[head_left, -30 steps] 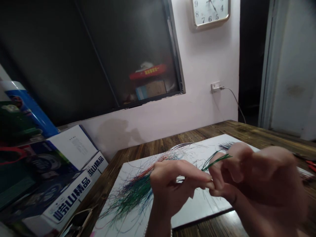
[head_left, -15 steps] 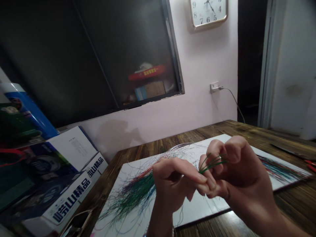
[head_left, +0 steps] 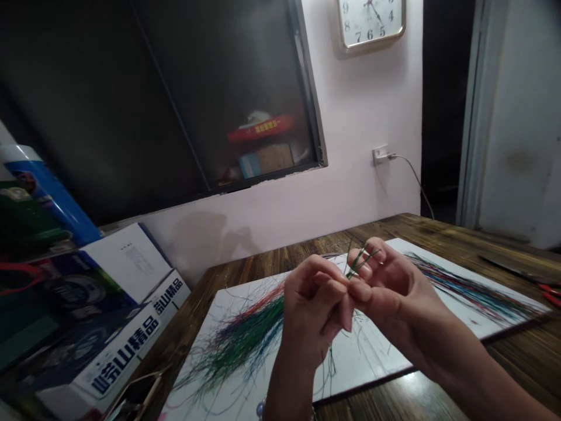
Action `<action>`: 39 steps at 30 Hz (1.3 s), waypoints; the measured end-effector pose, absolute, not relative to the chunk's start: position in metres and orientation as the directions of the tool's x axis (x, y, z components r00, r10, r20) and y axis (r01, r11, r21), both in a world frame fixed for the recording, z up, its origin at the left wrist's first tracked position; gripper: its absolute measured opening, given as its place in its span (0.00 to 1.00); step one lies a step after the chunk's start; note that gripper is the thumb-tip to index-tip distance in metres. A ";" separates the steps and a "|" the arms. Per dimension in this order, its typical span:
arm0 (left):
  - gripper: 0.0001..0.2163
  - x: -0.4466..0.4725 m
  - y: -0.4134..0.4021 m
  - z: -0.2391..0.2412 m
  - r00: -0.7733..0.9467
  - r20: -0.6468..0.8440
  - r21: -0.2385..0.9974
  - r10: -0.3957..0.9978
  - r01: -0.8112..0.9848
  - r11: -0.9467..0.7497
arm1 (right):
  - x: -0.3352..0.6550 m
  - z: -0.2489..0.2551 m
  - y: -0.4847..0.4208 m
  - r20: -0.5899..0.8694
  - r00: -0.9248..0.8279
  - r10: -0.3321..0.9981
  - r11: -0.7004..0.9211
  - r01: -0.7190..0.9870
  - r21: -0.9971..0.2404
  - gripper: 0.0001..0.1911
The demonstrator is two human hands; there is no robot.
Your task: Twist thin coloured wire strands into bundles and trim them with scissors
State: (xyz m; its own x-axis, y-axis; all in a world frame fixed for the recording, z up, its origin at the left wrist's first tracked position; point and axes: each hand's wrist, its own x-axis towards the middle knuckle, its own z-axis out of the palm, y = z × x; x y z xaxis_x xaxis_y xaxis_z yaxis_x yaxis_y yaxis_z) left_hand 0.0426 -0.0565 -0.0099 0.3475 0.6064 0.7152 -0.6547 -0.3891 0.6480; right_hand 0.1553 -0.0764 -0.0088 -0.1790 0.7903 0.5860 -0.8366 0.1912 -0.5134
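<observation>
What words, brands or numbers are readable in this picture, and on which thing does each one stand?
"崂山精品": on the label of the box, and again on its end panel.
"9 8 7 6 5 4": on the face of the wall clock.
Too blurred to read: the writing on the red box behind the glass.
Too small to read: the printed lines on the white paper.

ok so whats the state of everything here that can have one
left hand, pinching the green strands at its fingertips
right hand, pinching the same strands
green strands, gathered in a small bunch, ends splayed
coloured strands, fanned out loose on the white board
plug, in the wall socket
white door, standing open
</observation>
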 end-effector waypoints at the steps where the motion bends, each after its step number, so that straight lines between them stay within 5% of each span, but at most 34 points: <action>1: 0.04 0.042 -0.056 -0.010 0.357 0.697 0.665 0.621 -0.647 -0.374 | 0.156 -0.010 -0.075 0.566 -0.197 0.800 0.161 -0.839 -0.519 0.21; 10: 0.06 0.041 -0.053 -0.007 0.398 0.627 0.733 0.670 -0.592 -0.335 | 0.161 -0.012 -0.069 0.554 -0.246 0.796 0.198 -0.759 -0.621 0.14; 15: 0.09 0.045 -0.054 -0.006 0.410 0.526 0.823 0.745 -0.466 -0.325 | 0.164 -0.013 -0.069 0.572 -0.140 0.808 0.409 -0.566 -0.716 0.13; 20: 0.11 0.046 -0.056 -0.003 0.295 0.467 0.871 0.834 -0.316 -0.377 | 0.165 -0.012 -0.071 0.696 0.066 0.715 0.679 -0.304 -0.668 0.10; 30: 0.12 0.035 -0.058 0.003 0.516 0.328 0.936 0.791 -0.290 -0.199 | 0.191 -0.011 -0.045 0.802 -0.257 0.539 0.723 -0.349 -0.597 0.06; 39: 0.07 0.023 -0.050 0.003 0.546 0.141 0.988 0.826 -0.026 -0.152 | 0.180 -0.014 -0.047 0.742 -0.031 0.670 0.709 -0.273 -0.651 0.09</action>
